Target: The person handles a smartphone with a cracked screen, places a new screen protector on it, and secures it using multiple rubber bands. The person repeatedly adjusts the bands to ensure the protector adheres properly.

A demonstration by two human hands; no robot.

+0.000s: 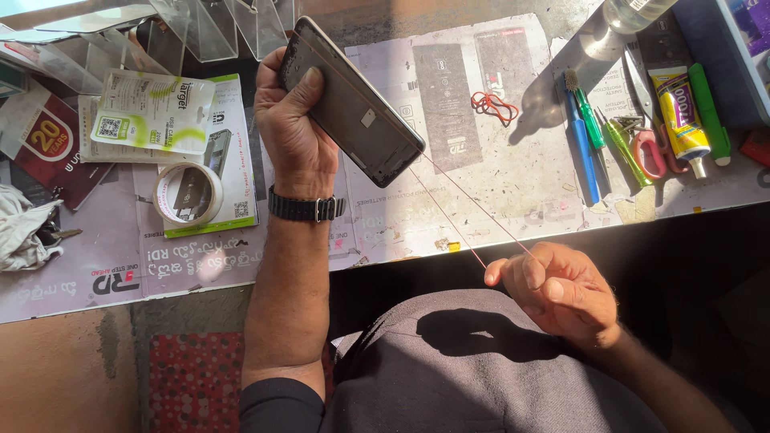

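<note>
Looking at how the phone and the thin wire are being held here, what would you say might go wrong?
The thin wire runs taut from the phone to the right hand; it may snap or cut into the fingers. The left hand holds the phone in the air in a one-handed grip, so a hard tug might pull it loose onto the table. Pulling at an angle might also strain the phone's edge.

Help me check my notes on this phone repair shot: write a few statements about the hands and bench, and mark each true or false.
1. The left hand grips a phone. True.
2. The right hand holds scissors. False: it pinches a thin wire running to the phone; the scissors lie on the bench.
3. A tape roll lies left of the left hand. True.
4. The glue tube is in the lap. False: it lies on the bench.
</note>
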